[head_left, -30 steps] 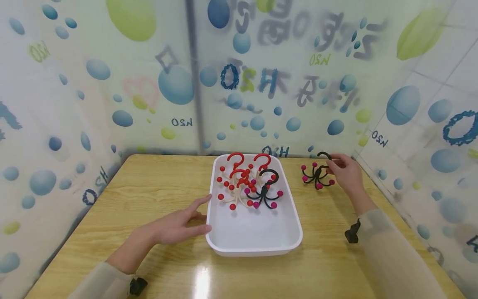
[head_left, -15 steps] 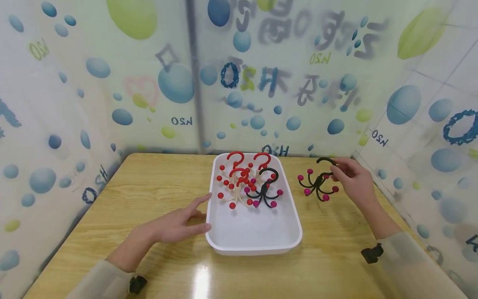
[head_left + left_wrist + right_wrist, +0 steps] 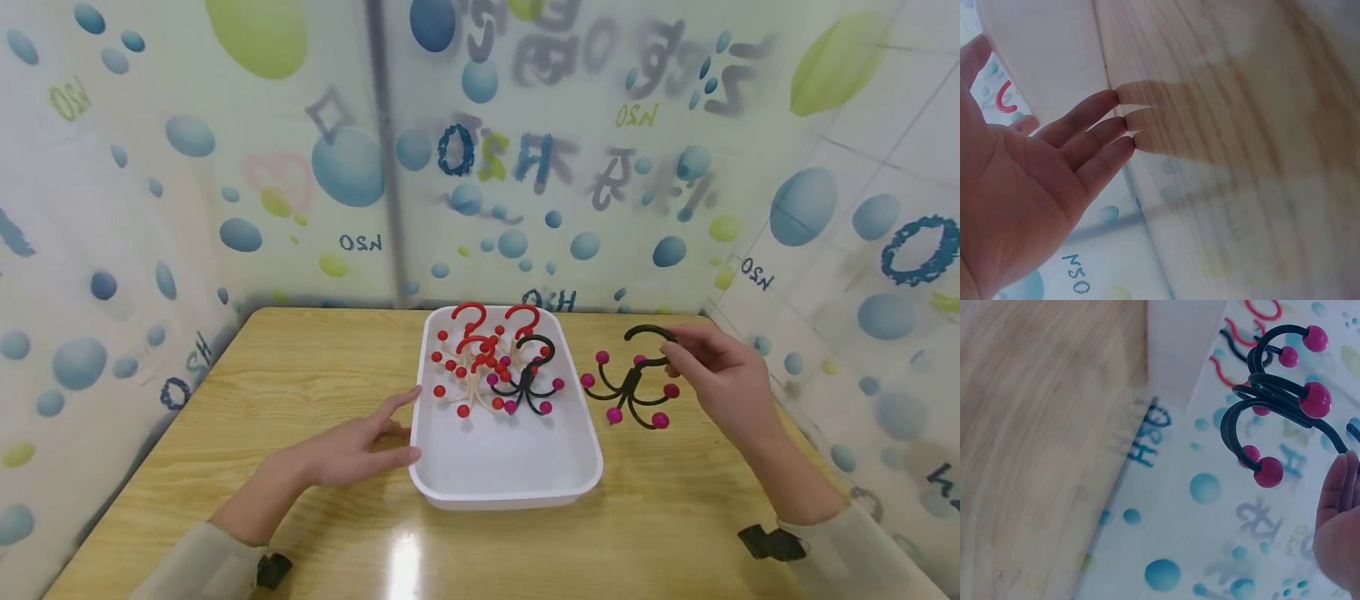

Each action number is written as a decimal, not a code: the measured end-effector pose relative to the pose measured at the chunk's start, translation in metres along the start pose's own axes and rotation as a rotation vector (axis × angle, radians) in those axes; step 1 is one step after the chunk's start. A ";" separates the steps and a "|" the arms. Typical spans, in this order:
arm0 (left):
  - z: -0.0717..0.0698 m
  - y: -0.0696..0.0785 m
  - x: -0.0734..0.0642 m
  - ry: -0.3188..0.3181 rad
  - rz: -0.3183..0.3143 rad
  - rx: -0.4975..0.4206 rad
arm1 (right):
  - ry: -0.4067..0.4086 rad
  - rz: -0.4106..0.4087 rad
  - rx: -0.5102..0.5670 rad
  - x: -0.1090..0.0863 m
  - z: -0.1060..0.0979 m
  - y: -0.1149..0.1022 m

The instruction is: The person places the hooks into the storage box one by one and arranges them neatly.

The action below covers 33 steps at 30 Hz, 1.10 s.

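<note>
My right hand point(image 3: 723, 379) pinches the hooked handle of a black claw head massager point(image 3: 632, 383) with magenta ball tips. It hangs over the table, just right of the white tray point(image 3: 510, 467), prongs downward and spread. In the right wrist view, the black prongs point(image 3: 1279, 406) stand out beyond my fingertips point(image 3: 1341, 469). My left hand point(image 3: 348, 454) touches the tray's left side with extended fingers and thumb. In the tray's far half lie another black massager point(image 3: 527, 382) and three pale ones with red hooks point(image 3: 469, 306) and red balls, partly overlapping.
The wooden table point(image 3: 315, 358) is bounded by bubble-patterned walls point(image 3: 480, 167) at the back and both sides. The tray's raised rim point(image 3: 517, 504) runs all round it. Its near half shows bare white bottom.
My right hand has lifted the black massager off the back right of the table and brought it nearer and slightly left, toward the tray. The left hand stays at the tray's side.
</note>
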<state>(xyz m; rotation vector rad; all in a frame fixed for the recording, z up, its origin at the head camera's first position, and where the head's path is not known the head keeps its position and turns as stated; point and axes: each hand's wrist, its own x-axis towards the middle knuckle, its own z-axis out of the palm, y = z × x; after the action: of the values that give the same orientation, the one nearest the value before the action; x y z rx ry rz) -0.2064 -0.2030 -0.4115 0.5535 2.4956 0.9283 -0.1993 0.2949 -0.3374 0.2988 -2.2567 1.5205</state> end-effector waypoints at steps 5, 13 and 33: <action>0.000 -0.001 0.000 -0.003 -0.008 -0.010 | -0.065 -0.040 0.008 -0.004 0.021 -0.019; 0.000 0.001 0.000 -0.006 -0.020 -0.011 | -0.203 -0.062 -0.003 -0.004 0.059 -0.031; 0.002 0.002 -0.001 0.003 -0.040 0.009 | -0.451 0.042 -0.026 0.003 0.133 -0.026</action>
<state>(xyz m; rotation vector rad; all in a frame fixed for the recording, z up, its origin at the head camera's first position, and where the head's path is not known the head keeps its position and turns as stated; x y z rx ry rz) -0.2045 -0.2013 -0.4112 0.5029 2.5052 0.9039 -0.2192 0.1624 -0.3575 0.6462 -2.6343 1.5657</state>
